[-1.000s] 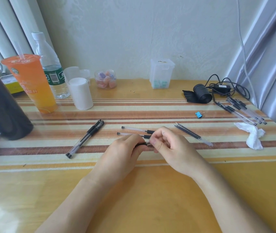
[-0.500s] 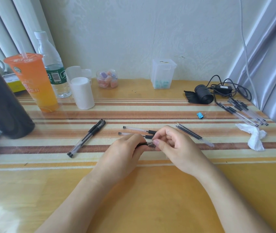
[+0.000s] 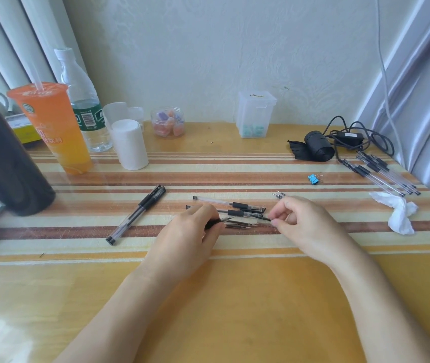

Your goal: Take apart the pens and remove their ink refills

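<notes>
My left hand [image 3: 190,231] grips the black grip end of a pen [image 3: 210,224] just above the table. My right hand [image 3: 300,224] pinches the far end of a thin refill [image 3: 245,219] that stretches between the two hands. Most of the pen's barrel is hidden under my left fingers. Just behind the hands lie two uncapped clear pens [image 3: 231,204] side by side. Two capped pens [image 3: 138,213] lie further left. The tips of loose refills [image 3: 278,195] stick out behind my right hand.
At the right edge lie several clear pen barrels [image 3: 384,174], a crumpled tissue [image 3: 398,213] and a blue binder clip [image 3: 313,178]. Along the back stand an orange drink cup [image 3: 56,132], a water bottle [image 3: 85,106], a white roll [image 3: 130,145], a black roll with cables [image 3: 318,146]. A dark flask [image 3: 4,163] stands left.
My hands were pressed together on the pen; now they have moved apart, the right one going right with the refill's end.
</notes>
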